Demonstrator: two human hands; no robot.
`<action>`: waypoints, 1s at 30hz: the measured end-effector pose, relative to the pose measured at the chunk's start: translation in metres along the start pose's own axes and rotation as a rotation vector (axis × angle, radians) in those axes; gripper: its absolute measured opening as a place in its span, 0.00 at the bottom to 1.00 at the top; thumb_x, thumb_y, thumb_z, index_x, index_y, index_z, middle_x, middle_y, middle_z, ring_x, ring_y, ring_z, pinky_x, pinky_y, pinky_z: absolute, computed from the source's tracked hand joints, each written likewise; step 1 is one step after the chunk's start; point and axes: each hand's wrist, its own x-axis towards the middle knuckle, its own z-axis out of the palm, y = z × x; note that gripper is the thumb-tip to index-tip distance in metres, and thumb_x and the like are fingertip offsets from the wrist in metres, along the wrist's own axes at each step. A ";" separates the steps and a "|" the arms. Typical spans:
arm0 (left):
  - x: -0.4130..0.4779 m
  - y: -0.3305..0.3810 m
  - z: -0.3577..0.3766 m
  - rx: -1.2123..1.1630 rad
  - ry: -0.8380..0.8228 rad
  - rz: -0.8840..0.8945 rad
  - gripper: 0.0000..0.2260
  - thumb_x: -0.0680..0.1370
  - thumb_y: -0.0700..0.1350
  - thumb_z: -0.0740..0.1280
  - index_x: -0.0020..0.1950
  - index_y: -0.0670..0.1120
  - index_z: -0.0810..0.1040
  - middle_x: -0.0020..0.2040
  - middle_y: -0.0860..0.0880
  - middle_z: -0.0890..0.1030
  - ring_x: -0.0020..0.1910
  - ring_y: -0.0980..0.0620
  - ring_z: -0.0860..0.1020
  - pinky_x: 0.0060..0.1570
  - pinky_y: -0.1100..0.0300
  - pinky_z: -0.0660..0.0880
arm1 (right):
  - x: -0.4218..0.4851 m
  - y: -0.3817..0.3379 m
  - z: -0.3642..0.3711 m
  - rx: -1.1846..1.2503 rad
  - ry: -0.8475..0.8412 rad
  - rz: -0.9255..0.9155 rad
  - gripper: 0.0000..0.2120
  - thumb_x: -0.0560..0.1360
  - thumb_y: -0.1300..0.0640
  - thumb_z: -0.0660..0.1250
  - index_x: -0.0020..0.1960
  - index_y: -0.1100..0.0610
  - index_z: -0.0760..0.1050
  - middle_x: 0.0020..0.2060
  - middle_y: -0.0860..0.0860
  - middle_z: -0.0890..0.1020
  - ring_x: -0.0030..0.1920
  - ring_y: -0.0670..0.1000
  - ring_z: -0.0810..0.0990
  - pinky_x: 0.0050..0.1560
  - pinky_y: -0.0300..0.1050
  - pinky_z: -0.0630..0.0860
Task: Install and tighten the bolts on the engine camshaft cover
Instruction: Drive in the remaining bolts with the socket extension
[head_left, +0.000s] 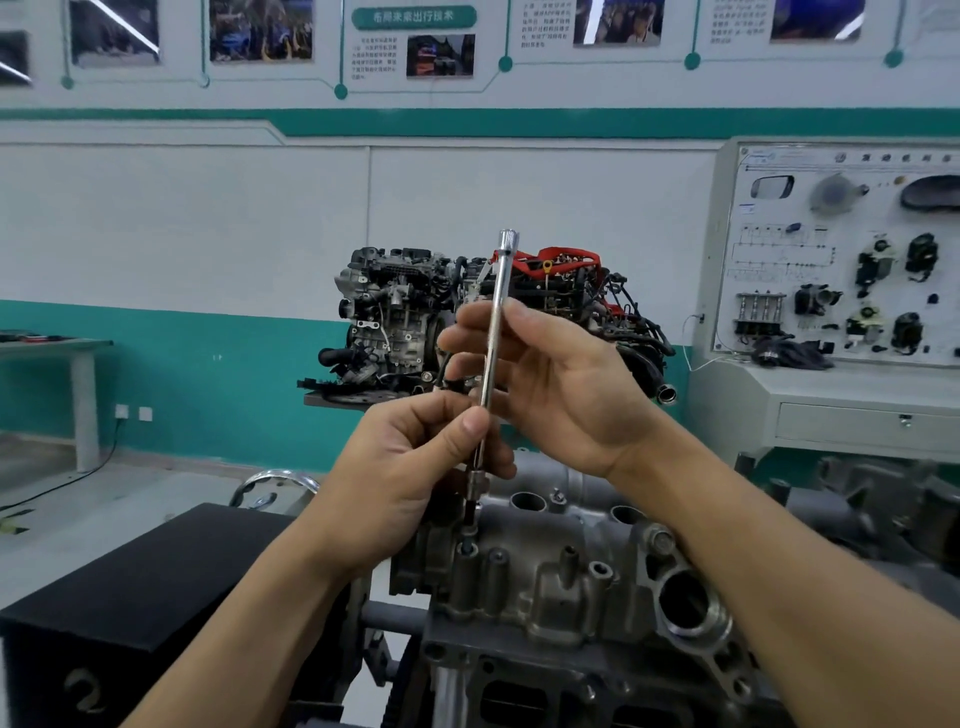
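Observation:
A long chrome extension bar (497, 306) stands almost upright over the grey camshaft cover (550, 582). A socket at its lower end sits on a bolt (469, 546) at the cover's near left edge. My left hand (415, 483) pinches the bar's lower part between thumb and fingers. Higher up, my right hand (545, 384) holds the shaft with its fingertips, palm facing me. The knurled top of the bar pokes out above both hands.
A black box (135, 587) stands left of the engine. Behind it, a second engine (467, 317) sits on a stand against the wall. A training panel with car parts (841, 270) is at the right, and a grey table (57, 353) at the far left.

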 end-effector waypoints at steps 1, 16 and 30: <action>0.001 0.000 -0.001 -0.002 -0.016 -0.001 0.13 0.76 0.53 0.68 0.43 0.44 0.83 0.40 0.42 0.84 0.35 0.52 0.81 0.33 0.61 0.78 | 0.000 0.000 0.000 -0.007 -0.001 -0.010 0.13 0.77 0.51 0.62 0.51 0.57 0.82 0.46 0.54 0.85 0.45 0.51 0.83 0.48 0.44 0.79; -0.005 0.004 0.003 0.016 0.011 0.021 0.14 0.77 0.47 0.66 0.46 0.35 0.81 0.42 0.43 0.87 0.41 0.49 0.85 0.41 0.61 0.80 | 0.000 -0.002 0.013 -0.217 0.132 -0.100 0.09 0.77 0.52 0.67 0.44 0.57 0.77 0.37 0.52 0.82 0.39 0.51 0.80 0.43 0.46 0.75; -0.005 0.004 0.007 0.018 0.066 0.059 0.08 0.74 0.45 0.71 0.41 0.40 0.80 0.38 0.41 0.86 0.35 0.45 0.84 0.38 0.58 0.80 | -0.005 0.002 0.016 -0.380 0.184 -0.159 0.15 0.68 0.46 0.72 0.39 0.59 0.81 0.37 0.53 0.83 0.40 0.53 0.79 0.47 0.56 0.70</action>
